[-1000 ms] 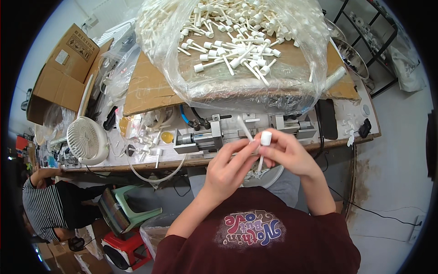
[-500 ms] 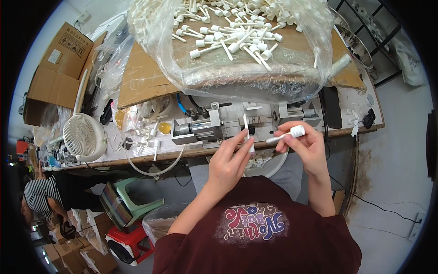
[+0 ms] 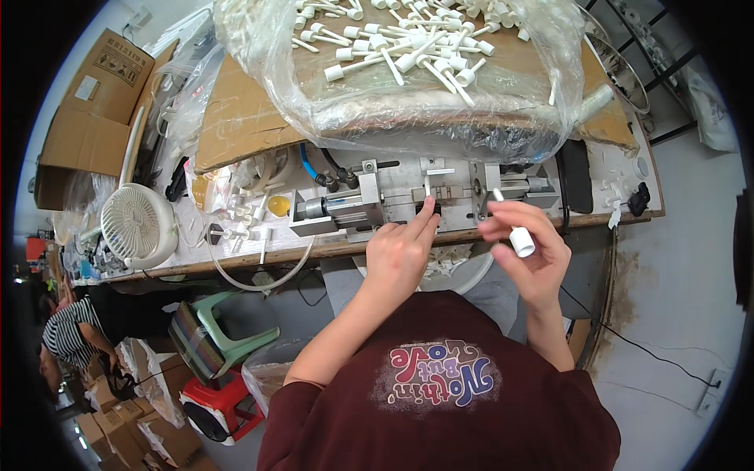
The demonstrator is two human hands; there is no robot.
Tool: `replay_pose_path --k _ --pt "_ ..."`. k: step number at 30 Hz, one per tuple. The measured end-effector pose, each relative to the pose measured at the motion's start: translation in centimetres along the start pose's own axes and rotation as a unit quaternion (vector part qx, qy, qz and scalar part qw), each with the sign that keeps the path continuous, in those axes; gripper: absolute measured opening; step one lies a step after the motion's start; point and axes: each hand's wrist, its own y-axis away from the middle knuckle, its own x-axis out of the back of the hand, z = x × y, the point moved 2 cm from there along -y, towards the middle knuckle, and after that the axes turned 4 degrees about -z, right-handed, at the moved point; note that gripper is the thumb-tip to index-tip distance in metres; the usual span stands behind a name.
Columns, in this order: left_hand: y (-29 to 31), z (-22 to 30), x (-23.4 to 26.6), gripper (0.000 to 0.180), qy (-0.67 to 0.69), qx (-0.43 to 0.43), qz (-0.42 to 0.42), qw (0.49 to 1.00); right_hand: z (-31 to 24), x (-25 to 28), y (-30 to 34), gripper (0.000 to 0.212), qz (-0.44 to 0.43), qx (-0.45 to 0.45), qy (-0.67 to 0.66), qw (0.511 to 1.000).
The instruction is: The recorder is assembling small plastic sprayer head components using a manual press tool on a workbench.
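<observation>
My left hand (image 3: 402, 255) reaches to the middle of the metal bench fixture (image 3: 349, 206), index and middle fingers stretched out. The index fingertip touches the lower end of a slim white plastic piece (image 3: 428, 185) lying in the fixture's centre, near a small pale block (image 3: 449, 193). Right of the fixture's centre, my right hand (image 3: 540, 255) holds a white stick with a ribbed cap (image 3: 521, 242) between thumb and fingers. Its cap points down toward me and its thin tip points away. The right fingers are partly blurred.
Many white capped sticks (image 3: 385, 59) lie in a clear plastic bag (image 3: 345, 129) on cardboard behind the fixture. A white fan (image 3: 140, 226), a yellow round container (image 3: 279, 206) and loose white parts sit left. A basin (image 3: 471, 275) is below the bench edge. Another person (image 3: 75, 334) is far left.
My left hand has moved the slim white piece from the bench's front edge into the fixture's centre. The capped stick in my right hand has turned from roughly level to steeply tilted, cap nearer me.
</observation>
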Motion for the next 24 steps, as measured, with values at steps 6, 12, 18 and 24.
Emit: replay_pose_path --k 6,12,18,24 --pt "-0.1 0.1 0.1 0.028 0.002 0.017 0.000 1.000 0.5 -0.5 0.1 0.039 -0.012 0.034 -0.019 0.999" --pt "0.0 -0.2 0.1 0.028 0.011 0.014 0.017 1.000 0.7 -1.7 0.6 0.032 -0.029 0.017 0.159 0.987" --pt "0.3 -0.3 0.2 0.029 0.039 -0.003 0.011 0.999 2.2 -2.5 0.8 0.028 -0.038 0.078 0.321 0.943" --pt "3.3 0.8 2.2 0.026 0.120 -0.020 -0.101 0.987 5.0 -3.5 0.9 0.027 -0.111 0.123 0.423 0.891"
